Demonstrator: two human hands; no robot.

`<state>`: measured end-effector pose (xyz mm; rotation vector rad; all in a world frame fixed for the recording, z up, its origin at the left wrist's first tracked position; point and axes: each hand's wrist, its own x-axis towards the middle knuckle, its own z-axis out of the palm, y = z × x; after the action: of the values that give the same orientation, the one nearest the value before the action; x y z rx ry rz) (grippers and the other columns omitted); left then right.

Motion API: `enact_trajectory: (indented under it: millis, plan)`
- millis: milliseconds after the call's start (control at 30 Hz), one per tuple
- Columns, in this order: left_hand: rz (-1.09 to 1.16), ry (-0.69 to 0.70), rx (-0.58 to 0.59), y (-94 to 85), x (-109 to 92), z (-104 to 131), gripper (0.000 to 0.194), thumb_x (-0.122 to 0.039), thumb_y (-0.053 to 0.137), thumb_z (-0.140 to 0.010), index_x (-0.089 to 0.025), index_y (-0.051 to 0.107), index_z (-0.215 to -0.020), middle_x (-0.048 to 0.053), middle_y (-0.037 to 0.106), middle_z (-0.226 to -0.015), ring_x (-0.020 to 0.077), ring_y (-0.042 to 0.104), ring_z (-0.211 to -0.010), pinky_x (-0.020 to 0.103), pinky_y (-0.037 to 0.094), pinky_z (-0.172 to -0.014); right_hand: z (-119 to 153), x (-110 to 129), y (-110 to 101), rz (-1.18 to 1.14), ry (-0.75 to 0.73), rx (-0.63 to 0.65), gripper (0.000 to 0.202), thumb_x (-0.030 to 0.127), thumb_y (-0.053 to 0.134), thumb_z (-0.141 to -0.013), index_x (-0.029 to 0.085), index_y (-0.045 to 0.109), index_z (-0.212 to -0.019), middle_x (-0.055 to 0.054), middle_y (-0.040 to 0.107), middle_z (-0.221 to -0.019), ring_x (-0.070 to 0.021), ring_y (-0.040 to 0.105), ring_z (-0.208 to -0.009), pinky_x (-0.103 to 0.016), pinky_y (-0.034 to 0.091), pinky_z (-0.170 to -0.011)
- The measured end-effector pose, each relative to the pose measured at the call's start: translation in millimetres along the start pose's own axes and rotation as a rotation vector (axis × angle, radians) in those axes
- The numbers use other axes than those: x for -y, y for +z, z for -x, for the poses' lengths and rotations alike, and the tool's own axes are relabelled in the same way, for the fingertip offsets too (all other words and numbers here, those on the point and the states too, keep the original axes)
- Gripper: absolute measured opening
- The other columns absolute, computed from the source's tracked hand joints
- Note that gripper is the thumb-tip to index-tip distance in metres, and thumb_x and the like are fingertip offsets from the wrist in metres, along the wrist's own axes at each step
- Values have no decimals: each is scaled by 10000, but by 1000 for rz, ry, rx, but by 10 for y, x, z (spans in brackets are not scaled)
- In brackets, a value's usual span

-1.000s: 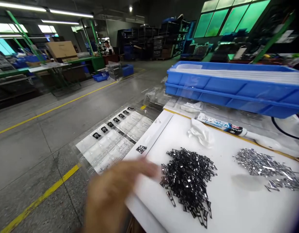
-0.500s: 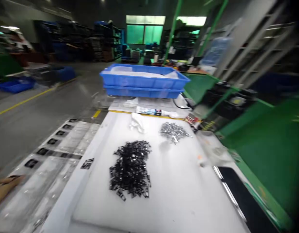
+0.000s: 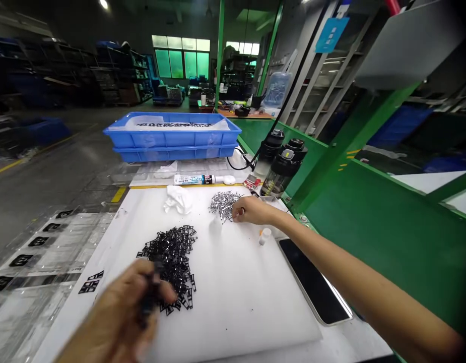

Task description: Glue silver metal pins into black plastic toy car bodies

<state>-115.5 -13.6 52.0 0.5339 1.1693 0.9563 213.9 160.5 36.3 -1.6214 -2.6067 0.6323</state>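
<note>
- So, the left hand (image 3: 121,307) is at the near left, right over the edge of the pile of black clips (image 3: 176,252). Its thumb and fingers are clamped on something dark (image 3: 147,300), but it's too blurry to say how many bits that is.
- Right hand (image 3: 250,209) is reaching way out to the pile of silver pins (image 3: 222,201), fingertips down at its near right edge. Fingers look bent in close together; can't tell if they've pinched a pin or not.
- Both piles sit on a white board (image 3: 236,297), black one nearer and to the left, silver one farther back, with a clear gap between them.
- A few loose black pieces (image 3: 91,282) lie off to the left, well apart from the black pile.
- Crumpled tissue (image 3: 178,199) is just behind the black pile, and a tube (image 3: 193,180) lies on its side behind that.
- Phone (image 3: 312,282) is on the right, under the right forearm, with a small white container (image 3: 265,235) near its far end.
- Farther back there's a blue bin (image 3: 172,138), plus dark drink bottles (image 3: 283,169) to the right.
</note>
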Motion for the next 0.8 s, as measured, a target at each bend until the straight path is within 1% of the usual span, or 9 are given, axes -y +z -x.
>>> enact_trajectory:
  millis: [100,167,233,400,500,600,667,733,800]
  plan:
    - [-43,-83,320,567,212,-114,380,-450,754,-803,-195,475,-838,72,737,-806,164,677,-528,187,426,-382,-4,-53,118,45,-11,11,310,377,614,-961,152,613,-1174,-81,627,-1164,-199,635,-1005,-405,557,-875]
    - [-50,-95,420,812,308,-229,329,-389,710,-856,-180,457,-845,131,748,-947,201,731,-656,203,468,-435,22,-56,129,61,-16,5,318,378,613,-961,151,607,-1184,-83,623,-1170,-202,633,-1012,-410,556,-878]
    - [-28,-96,457,943,389,-347,308,-343,689,-879,-176,433,-916,188,731,-1078,237,754,-753,240,515,-521,20,-42,125,62,-33,1,321,378,614,-961,150,606,-1186,-84,623,-1171,-203,633,-1014,-412,556,-879]
    - [6,-65,465,1011,586,-533,386,-267,595,-936,-170,346,-1214,211,699,-1155,247,754,-797,344,557,-682,-55,7,145,36,-58,-35,304,371,614,-961,154,614,-1175,-86,623,-1177,-201,630,-1020,-409,553,-888]
    - [0,-48,459,984,662,-555,424,-234,613,-917,-154,375,-1259,210,679,-1169,268,749,-830,392,568,-724,52,33,61,-5,-24,-130,276,371,613,-962,149,626,-1126,-77,633,-1130,-187,634,-982,-389,556,-864]
    - [-2,-48,428,948,683,-546,340,-205,592,-920,-132,453,-1221,212,644,-1219,258,734,-876,408,585,-743,407,147,-103,-80,52,-334,229,345,616,-958,144,627,-1066,-39,644,-961,-159,629,-852,-360,550,-806]
    - [3,-54,416,932,680,-537,301,-218,551,-941,-126,486,-1220,208,633,-1231,257,725,-900,413,598,-733,733,325,-142,-160,109,-523,224,303,611,-948,168,611,-1127,-18,639,-870,-160,612,-783,-347,534,-779]
    - [3,-57,417,929,677,-527,318,-248,532,-953,-124,496,-1244,201,642,-1210,265,725,-900,415,608,-700,1040,574,-36,-276,146,-680,221,360,574,-967,224,620,-1135,-19,660,-924,-165,633,-828,-304,533,-756]
    - [-1,-48,420,938,680,-518,340,-268,529,-954,-130,486,-1263,185,659,-1168,267,731,-872,399,611,-651,1249,839,221,-431,167,-730,216,437,618,-936,235,660,-1000,-17,692,-936,-162,666,-802,-267,557,-710]
